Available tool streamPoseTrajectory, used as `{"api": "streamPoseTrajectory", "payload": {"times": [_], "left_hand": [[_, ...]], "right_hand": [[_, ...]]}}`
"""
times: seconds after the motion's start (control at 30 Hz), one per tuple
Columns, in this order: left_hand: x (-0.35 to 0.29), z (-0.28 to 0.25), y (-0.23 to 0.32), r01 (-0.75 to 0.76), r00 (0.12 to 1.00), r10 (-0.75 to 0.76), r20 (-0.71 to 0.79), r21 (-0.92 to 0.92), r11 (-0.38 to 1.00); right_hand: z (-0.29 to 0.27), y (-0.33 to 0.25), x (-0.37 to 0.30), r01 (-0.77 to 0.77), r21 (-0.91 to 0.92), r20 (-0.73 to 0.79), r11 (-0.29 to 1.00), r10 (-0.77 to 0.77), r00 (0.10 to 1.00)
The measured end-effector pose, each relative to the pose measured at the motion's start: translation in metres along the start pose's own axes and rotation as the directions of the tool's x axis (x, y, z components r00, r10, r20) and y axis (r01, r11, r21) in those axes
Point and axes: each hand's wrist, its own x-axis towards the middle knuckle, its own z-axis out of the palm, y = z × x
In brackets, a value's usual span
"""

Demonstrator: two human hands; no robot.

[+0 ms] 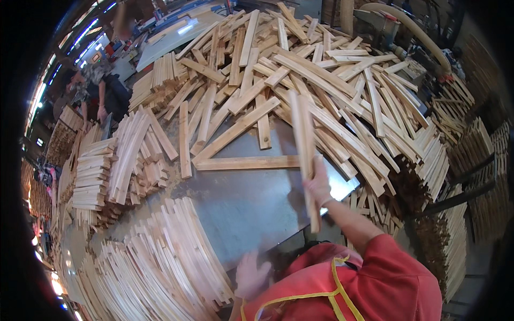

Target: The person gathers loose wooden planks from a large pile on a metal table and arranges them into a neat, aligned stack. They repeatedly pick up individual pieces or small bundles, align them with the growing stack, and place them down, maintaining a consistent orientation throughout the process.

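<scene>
Well, R hand (319, 187): slat (303, 140), any lettering unclear

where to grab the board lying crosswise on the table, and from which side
Probably by its middle, from the near side: the crosswise board lies flat, with no board along its near edge, while the pile crowds its left end and the held board covers its right end in this view.

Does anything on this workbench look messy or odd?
Yes: the far heap of wooden strips looks messy, pieces crossing at many angles, unlike the neat row at near left. No damage stands out, though the strip in the right hand is blurred.
</scene>
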Motion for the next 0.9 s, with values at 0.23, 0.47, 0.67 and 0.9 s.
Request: {"api": "streamPoseTrajectory", "payload": {"times": [0.23,0.47,0.67,0.9], "left_hand": [[0.139,0.006,0.032,0.355,0.928,-0.371,-0.022,-0.236,0.904],[0.110,-0.008,0.012,0.303,0.914,-0.374,-0.158,-0.347,0.888],[0.042,0.006,-0.037,0.642,0.726,-0.440,-0.528,0.293,0.708],[0.033,0.015,-0.037,0.596,0.730,-0.296,-0.616,0.364,0.716]], "right_hand": [[0.045,-0.081,-0.133,-0.336,0.128,0.896,0.933,0.037,0.443],[-0.058,-0.032,0.058,0.054,-0.211,0.381,0.976,0.032,0.924],[-0.148,0.078,0.166,0.299,-0.709,0.315,0.638,-0.092,0.945],[-0.092,0.052,0.107,0.219,-0.137,0.506,0.966,-0.122,0.854]]}}
